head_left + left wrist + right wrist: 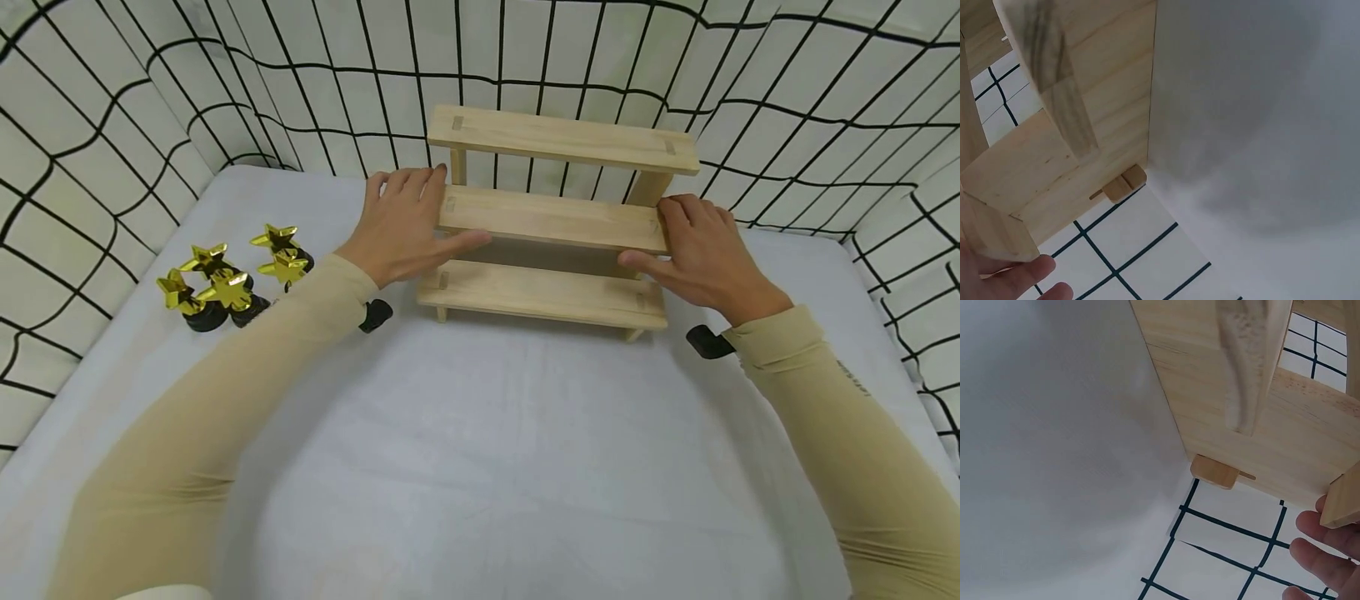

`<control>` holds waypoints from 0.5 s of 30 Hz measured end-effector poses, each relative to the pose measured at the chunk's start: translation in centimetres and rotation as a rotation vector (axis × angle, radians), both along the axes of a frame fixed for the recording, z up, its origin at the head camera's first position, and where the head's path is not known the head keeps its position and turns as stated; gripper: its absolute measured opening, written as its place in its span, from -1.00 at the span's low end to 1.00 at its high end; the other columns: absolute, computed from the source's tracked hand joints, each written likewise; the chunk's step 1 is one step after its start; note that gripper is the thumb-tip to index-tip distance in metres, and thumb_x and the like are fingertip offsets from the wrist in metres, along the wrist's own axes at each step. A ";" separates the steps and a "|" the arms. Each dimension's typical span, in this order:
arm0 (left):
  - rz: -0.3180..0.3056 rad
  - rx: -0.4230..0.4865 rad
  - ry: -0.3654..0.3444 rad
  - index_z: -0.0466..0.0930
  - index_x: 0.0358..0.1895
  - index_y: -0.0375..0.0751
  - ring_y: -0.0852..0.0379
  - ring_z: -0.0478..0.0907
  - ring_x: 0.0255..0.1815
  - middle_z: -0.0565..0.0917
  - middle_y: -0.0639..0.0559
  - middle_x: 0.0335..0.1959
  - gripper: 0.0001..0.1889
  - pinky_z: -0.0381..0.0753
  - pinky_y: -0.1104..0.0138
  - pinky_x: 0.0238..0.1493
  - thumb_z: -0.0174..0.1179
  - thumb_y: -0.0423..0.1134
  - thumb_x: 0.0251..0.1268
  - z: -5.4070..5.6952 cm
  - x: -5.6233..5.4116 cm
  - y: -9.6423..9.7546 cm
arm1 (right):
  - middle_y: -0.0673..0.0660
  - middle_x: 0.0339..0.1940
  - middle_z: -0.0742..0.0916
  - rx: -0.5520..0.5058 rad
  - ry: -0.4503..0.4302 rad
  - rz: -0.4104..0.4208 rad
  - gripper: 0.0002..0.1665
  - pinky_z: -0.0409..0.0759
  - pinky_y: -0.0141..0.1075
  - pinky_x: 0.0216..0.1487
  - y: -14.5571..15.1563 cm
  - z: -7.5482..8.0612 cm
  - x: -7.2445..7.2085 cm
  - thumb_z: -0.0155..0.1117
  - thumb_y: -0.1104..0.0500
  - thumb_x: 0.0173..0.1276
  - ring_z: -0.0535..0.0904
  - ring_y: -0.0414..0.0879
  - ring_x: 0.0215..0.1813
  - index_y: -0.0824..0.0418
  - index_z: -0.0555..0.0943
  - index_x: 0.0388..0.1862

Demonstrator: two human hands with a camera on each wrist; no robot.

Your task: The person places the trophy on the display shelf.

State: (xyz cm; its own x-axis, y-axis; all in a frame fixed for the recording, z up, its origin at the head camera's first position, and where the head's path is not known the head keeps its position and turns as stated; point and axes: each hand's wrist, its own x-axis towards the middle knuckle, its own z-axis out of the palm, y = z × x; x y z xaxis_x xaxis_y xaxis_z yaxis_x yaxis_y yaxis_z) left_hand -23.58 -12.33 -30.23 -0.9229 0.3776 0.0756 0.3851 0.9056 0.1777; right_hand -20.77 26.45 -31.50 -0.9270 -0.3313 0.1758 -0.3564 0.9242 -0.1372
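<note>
A three-tier wooden display stand (540, 292) stands upright on the white surface. My left hand (408, 221) lies against the left end of its middle shelf, fingers extended and thumb stretched along the front edge. In the left wrist view, fingertips (1038, 269) reach the shelf's end. At the opposite end, my right hand (708, 250) grips the middle shelf, thumb at the front edge and fingers around the end. The right wrist view shows fingers (1325, 537) at the shelf's corner, one partly hidden behind it.
Several gold star trophies (225, 287) with black bases stand on the left of the white cloth (525, 467), partly behind the left sleeve. White walls with a black grid (337, 100) close in the back and both sides. The stand's rear is near the back wall.
</note>
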 end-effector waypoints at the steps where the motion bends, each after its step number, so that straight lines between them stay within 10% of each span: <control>1: 0.000 0.001 -0.001 0.05 0.64 -0.26 -0.22 0.16 0.64 0.26 -0.25 0.62 0.20 0.04 -0.14 0.59 -0.18 0.69 0.24 -0.1 0.0 0.1 | 0.47 0.31 0.54 -0.001 0.000 -0.001 0.16 0.35 0.34 0.38 0.0 -0.1 0.0 0.12 -0.56 0.36 0.45 0.38 0.32 0.47 0.38 0.37; 15: 0.011 -0.005 0.084 0.40 0.31 -0.40 -0.27 0.34 0.24 0.51 -0.32 0.22 0.08 0.37 -0.07 0.30 -0.02 0.64 0.23 -1.0 -0.8 1.1 | 0.48 0.05 0.59 -0.005 0.000 -0.003 0.19 0.52 0.20 0.04 -0.5 -0.1 -0.3 0.09 -0.59 0.35 0.52 0.33 0.00 0.55 0.43 0.23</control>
